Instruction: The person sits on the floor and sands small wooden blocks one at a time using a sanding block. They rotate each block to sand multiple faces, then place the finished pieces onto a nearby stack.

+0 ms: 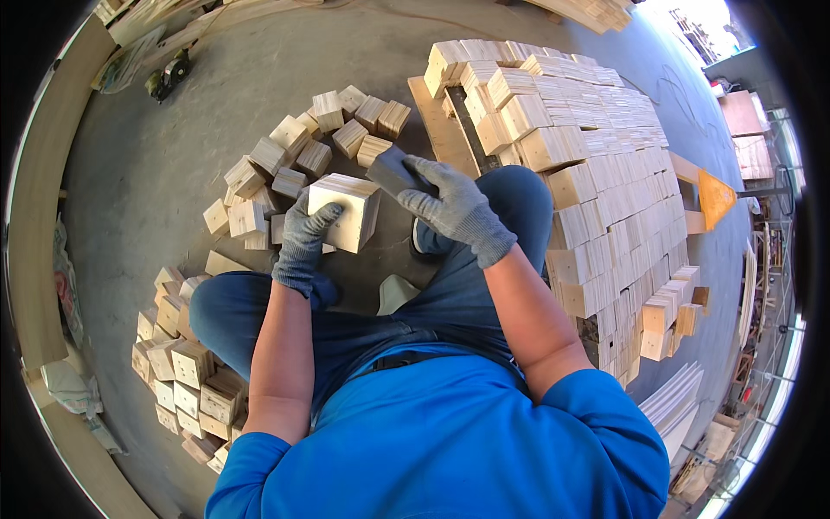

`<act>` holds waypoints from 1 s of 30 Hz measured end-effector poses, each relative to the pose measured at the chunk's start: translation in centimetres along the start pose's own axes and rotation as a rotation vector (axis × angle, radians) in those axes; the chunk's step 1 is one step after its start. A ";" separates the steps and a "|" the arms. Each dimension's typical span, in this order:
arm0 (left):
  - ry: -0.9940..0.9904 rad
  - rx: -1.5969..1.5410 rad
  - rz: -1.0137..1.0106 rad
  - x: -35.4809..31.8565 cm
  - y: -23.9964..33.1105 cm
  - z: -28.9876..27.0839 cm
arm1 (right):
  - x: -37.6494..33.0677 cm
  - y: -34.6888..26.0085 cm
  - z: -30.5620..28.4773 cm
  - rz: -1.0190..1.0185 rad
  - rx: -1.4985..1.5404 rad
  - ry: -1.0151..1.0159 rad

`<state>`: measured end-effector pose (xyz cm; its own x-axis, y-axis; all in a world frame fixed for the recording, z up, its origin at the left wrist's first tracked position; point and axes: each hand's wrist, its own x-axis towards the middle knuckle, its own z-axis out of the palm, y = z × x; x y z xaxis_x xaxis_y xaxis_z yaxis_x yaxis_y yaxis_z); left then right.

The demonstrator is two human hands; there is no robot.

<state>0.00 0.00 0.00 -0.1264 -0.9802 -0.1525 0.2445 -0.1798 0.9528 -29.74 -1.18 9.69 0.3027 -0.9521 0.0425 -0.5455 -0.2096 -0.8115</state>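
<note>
A pale plywood block (344, 216) is gripped in my gloved left hand (303, 235), its thumb across the smooth face that bears small dark marks. In my gloved right hand (460, 206) is a dark grey sanding block (396, 171), tilted beside the upper right edge of the wooden block. Whether the two touch, I cannot tell. Loose wooden blocks (270, 154) lie heaped on the floor just beyond my left hand. Both hands are above the floor, between my spread knees.
To the right, many blocks are stacked in tight rows on a wooden pallet (439, 130). Another heap of blocks (192, 363) lies by my left knee. An orange-yellow triangular piece (716, 201) of equipment stands past the stack. Long boards (52, 190) line the far left.
</note>
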 end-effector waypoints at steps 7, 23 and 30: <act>-0.074 -0.105 -0.069 -1.4 0.3 1.4 | 0.1 -0.2 -2.1 -0.094 -0.161 -0.163; -0.139 -0.127 -0.050 -1.0 2.7 -0.1 | 3.2 -1.4 -1.5 -0.153 -0.008 -0.192; -0.201 -0.130 -0.146 -0.8 2.8 1.8 | 5.3 -1.2 1.9 -0.050 0.071 -0.299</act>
<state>-0.94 0.41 3.30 -0.3542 -0.9093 -0.2185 0.3297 -0.3400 0.8807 -25.99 -5.53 9.83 0.5498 -0.8314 -0.0811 -0.4711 -0.2284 -0.8520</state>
